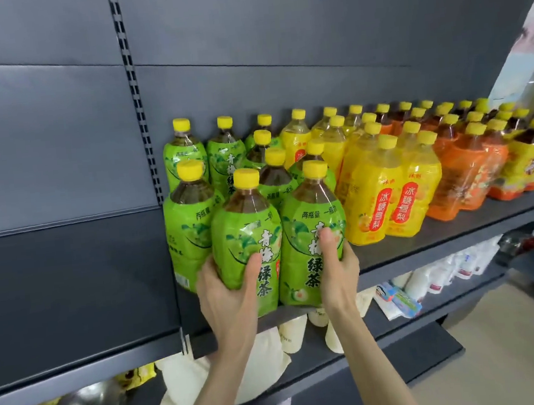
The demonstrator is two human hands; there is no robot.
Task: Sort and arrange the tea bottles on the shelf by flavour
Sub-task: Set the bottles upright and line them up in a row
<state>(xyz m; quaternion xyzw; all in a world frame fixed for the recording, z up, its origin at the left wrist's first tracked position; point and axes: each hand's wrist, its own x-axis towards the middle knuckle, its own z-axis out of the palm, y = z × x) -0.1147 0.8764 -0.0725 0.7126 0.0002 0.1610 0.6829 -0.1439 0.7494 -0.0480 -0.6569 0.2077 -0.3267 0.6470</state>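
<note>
The right front green bottle (pixel 307 227) has 两瓶量 一瓶价 in small dark print across the top of its label. Large white characters run down the label reading 青梅绿茶, partly covered by the thumb of the right hand (pixel 339 277). The left front green bottle (pixel 247 246) shows the same 青梅绿茶, with its top line fainter. A rear green bottle (pixel 226 163) shows 青梅绿. The far-left green bottle (pixel 186 229) shows 两瓶量. The two front yellow bottles (pixel 374 211) each carry 冰糖雪梨 in white on a red vertical band. Print on the orange bottles (pixel 462 177) and the lower-shelf packets (pixel 398 297) is too blurred to read.
</note>
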